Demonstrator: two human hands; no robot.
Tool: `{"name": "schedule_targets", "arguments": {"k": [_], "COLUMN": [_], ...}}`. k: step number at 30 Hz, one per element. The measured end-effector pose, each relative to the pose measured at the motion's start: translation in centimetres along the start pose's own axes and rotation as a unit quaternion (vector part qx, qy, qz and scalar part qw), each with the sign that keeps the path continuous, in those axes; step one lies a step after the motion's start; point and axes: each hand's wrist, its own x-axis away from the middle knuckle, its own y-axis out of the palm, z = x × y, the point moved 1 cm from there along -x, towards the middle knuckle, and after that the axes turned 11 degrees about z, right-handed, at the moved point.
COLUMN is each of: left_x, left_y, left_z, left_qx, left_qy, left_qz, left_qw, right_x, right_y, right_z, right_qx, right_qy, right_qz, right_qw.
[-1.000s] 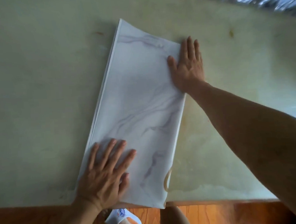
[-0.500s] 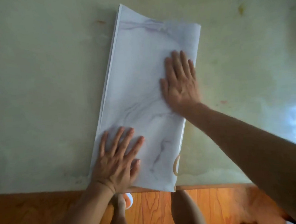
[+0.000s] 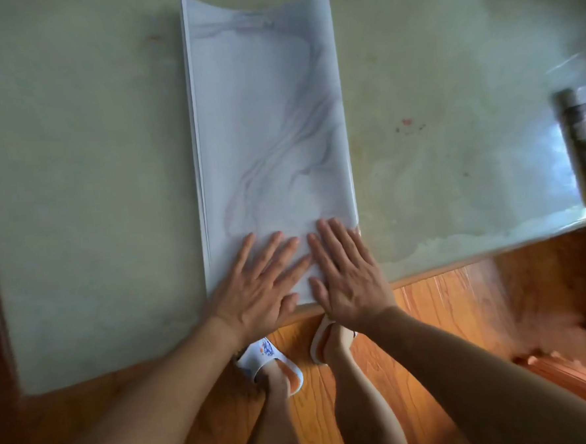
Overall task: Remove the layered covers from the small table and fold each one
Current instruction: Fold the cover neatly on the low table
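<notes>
A white marble-patterned cover, folded into a long narrow strip, lies on the pale green tabletop, running away from me. Its stacked edges show along the left side and a rounded fold runs down the right. My left hand lies flat with spread fingers on the strip's near end. My right hand presses flat beside it, nearly touching, at the near right corner by the table's edge.
A rolled, dark patterned cylinder lies at the table's right edge. Below the table edge are a wooden floor and my feet in white slippers. A white object shows at the far right on the floor.
My right hand slid down the strip from its far end to the near end, beside my left hand. The view turned so the strip now points straight away.
</notes>
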Motion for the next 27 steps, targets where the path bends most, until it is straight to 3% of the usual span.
{"name": "schedule_targets", "arguments": {"k": [4, 8, 14, 22, 25, 27], "left_x": [-1.7, -5.4, -1.3, 2.3, 0.1, -2.2], "left_y": [-1.0, -1.7, -0.8, -2.0, -3.4, -3.0], "left_z": [2.2, 4.3, 2.1, 0.1, 1.5, 2.4], "left_qx": [0.027, 0.116, 0.027, -0.017, -0.038, 0.008], "left_qy": [-0.096, -0.259, -0.258, -0.272, -0.271, -0.239], "left_qz": [-0.023, 0.036, -0.026, -0.079, -0.068, -0.031], "left_qw": [0.995, 0.958, 0.966, 0.959, 0.959, 0.971], "right_x": [0.0, 0.2, 0.1, 0.0, -0.2, -0.3], "right_y": [0.2, 0.1, 0.0, -0.5, -0.7, -0.8], "right_z": [-0.1, -0.2, 0.1, 0.1, 0.0, -0.2], "right_qx": [0.021, 0.042, 0.007, 0.006, 0.003, -0.004], "right_qy": [0.003, -0.011, 0.004, 0.021, 0.031, 0.036], "right_qz": [-0.008, -0.038, -0.019, -0.063, -0.079, -0.081], "right_qw": [1.0, 0.998, 1.0, 0.998, 0.996, 0.996]}}
